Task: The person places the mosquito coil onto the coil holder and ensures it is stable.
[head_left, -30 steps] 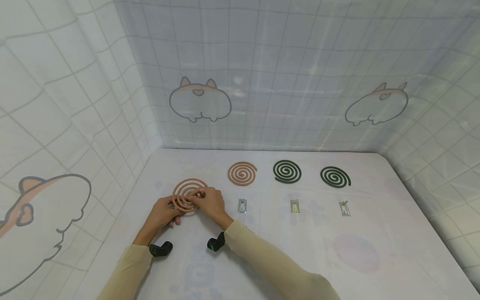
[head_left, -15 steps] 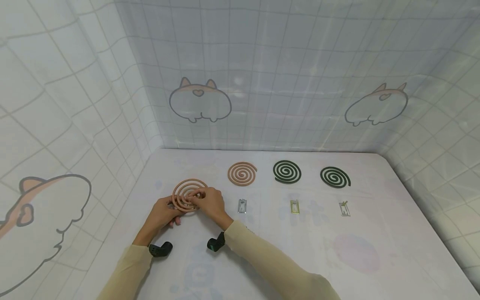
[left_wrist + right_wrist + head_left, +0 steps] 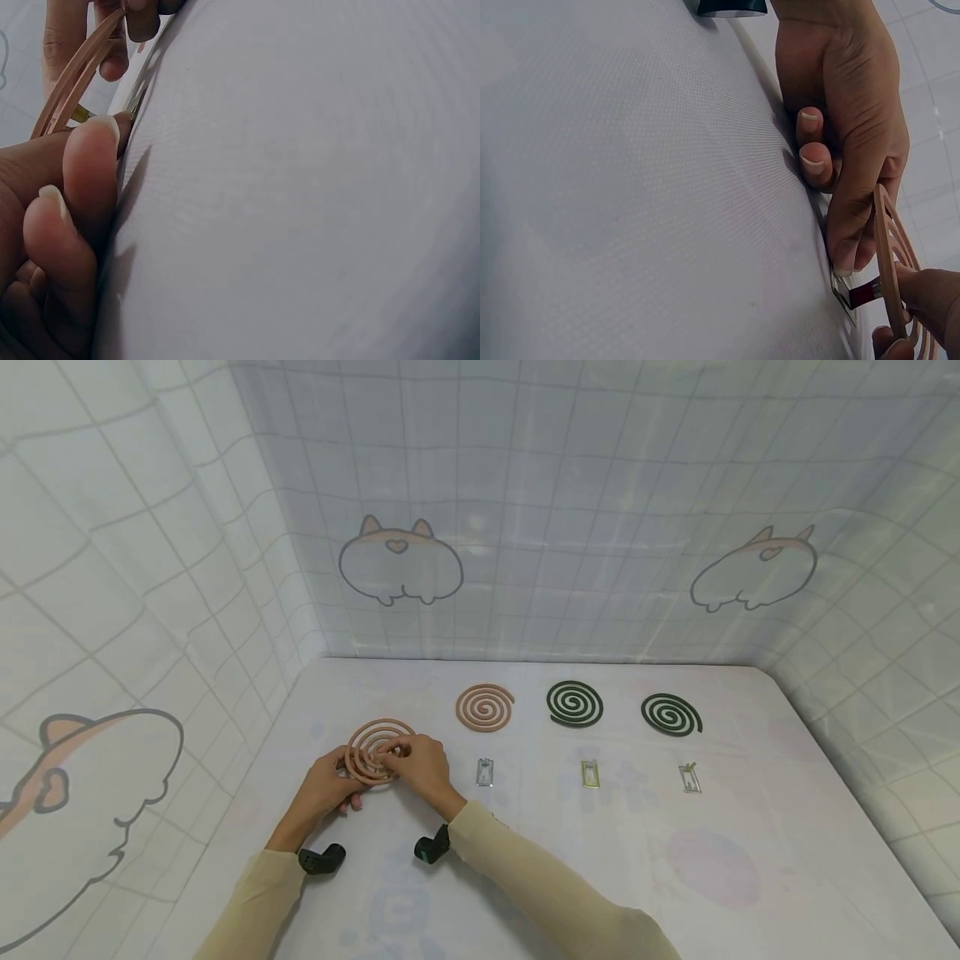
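In the head view a brown mosquito coil (image 3: 889, 262) is held tilted just above the table at the left. My right hand (image 3: 422, 766) pinches its centre from above. Partly beneath the coil, my left hand (image 3: 324, 789) holds a thin metal coil stand (image 3: 843, 289) low against the tabletop, its thumb pressing on the base. The right wrist view shows a short reddish upright rising from the stand to the coil. Whether the two are joined is hard to tell. Both hands' fingers are partly hidden by the coil.
Behind lie another brown coil (image 3: 485, 709) and two green coils, one mid-table (image 3: 573, 704) and one green coil (image 3: 671, 716) further right. In front of them sit a silver stand (image 3: 485, 772), a yellow stand (image 3: 590, 774) and a second silver stand (image 3: 690, 778). A tiled-print curtain (image 3: 525, 527) encloses the table.
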`<action>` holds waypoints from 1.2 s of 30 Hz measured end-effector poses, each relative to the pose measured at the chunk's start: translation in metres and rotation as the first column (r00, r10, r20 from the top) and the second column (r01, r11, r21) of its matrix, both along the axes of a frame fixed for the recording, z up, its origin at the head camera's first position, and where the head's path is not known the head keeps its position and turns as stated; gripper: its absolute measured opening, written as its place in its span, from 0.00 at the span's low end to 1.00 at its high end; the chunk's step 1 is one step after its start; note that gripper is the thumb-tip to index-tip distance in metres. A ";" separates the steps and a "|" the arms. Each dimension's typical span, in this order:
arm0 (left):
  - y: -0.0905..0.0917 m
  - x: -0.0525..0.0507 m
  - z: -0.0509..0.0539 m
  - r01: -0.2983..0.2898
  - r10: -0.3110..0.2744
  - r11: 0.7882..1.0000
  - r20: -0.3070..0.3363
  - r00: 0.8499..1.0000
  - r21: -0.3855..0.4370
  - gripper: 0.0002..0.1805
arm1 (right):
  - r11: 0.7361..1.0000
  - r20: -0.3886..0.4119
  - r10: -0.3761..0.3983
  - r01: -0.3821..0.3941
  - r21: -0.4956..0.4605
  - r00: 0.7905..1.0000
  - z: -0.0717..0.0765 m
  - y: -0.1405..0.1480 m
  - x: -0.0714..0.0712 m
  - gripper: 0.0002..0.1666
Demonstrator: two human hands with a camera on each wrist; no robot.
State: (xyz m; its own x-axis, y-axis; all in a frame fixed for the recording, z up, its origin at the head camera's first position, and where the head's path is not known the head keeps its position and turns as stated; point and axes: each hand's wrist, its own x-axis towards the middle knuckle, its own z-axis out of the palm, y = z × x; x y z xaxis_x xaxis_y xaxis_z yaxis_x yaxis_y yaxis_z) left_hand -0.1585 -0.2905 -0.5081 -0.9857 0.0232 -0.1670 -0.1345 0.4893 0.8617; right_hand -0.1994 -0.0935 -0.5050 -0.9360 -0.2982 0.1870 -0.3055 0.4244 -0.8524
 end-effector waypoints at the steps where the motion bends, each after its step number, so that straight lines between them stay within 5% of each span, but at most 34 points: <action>1: 0.000 0.000 0.000 0.001 -0.001 1.000 0.000 1.000 0.003 0.30 | 1.000 -0.001 0.001 -0.001 0.000 1.000 0.000 0.000 0.000 0.08; 23: 0.001 0.002 0.003 0.021 -0.022 0.998 0.025 0.999 0.060 0.42 | 0.998 -0.003 -0.034 0.034 0.045 0.999 0.003 0.004 0.004 0.08; 36: -0.007 0.005 0.004 0.024 -0.034 0.987 0.058 0.998 0.156 0.54 | 1.000 -0.012 0.021 -0.021 -0.008 1.000 -0.003 0.016 0.000 0.14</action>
